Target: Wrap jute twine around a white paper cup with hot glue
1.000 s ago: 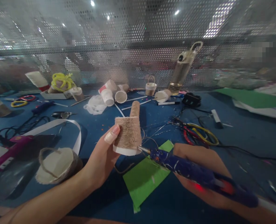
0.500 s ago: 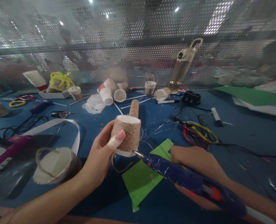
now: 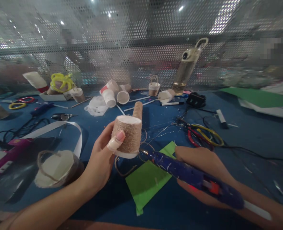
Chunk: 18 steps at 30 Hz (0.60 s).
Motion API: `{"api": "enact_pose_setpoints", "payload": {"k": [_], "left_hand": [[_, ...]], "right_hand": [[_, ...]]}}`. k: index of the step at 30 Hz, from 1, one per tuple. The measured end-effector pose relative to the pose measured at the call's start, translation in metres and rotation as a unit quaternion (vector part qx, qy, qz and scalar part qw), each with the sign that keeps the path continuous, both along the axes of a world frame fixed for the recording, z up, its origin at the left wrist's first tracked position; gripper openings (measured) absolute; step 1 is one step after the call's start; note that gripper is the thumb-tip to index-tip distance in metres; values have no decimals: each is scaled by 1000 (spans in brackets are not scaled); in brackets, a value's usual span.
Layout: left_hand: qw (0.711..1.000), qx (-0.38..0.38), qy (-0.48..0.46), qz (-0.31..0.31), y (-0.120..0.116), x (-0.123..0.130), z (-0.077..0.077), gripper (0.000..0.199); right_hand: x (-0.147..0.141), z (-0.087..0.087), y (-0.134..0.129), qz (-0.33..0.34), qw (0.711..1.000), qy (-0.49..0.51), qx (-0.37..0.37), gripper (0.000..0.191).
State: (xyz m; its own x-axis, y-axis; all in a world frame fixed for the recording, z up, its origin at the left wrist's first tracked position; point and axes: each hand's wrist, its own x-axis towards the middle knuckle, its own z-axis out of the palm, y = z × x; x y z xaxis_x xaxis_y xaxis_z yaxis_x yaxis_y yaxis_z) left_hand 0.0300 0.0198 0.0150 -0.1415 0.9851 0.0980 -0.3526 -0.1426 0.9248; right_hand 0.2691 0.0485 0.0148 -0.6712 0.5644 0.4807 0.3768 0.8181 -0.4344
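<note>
In the middle of the view, my left hand (image 3: 105, 153) is wrapped round a twine-covered paper cup (image 3: 128, 135), thumb across its front; a bandage-like strip circles the thumb. The cup's white bottom rim shows below the twine. My right hand (image 3: 201, 166) grips a blue glue gun (image 3: 179, 169), with a white glue stick (image 3: 257, 210) jutting from its back end. Its metal nozzle is close to the cup's lower right edge; I cannot tell if it touches. A loose twine end (image 3: 124, 174) hangs under the cup, above a green paper sheet (image 3: 148, 185).
A twine-handled cup basket (image 3: 56, 169) and a purple glue gun (image 3: 11, 155) lie at left. Behind stand a twine roll (image 3: 137, 110), paper cups (image 3: 109, 97), and a bottle (image 3: 185, 72) by the perforated screen. Red and yellow-handled pliers (image 3: 203, 135) and cables lie right.
The cup has shifted slightly left and up in my left hand. The glue gun's nozzle has moved a little up and right, from the bottom rim to beside the lower right edge.
</note>
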Motion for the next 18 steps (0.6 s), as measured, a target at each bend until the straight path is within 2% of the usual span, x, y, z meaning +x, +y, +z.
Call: {"api": "enact_pose_setpoints", "payload": {"k": [8,14,18], "left_hand": [[998,-16,-55,-19,2,0,0,32],[998,-30,-43,-31,2,0,-1,34],[998,-38,-39,-31,2,2,2,35]], "right_hand": [[0,-2,0,-10,1000,7,-13,22],[4,-3,2,51,998,-9,22,24],[3,-3,4,61,997,-23,29,25]]}}
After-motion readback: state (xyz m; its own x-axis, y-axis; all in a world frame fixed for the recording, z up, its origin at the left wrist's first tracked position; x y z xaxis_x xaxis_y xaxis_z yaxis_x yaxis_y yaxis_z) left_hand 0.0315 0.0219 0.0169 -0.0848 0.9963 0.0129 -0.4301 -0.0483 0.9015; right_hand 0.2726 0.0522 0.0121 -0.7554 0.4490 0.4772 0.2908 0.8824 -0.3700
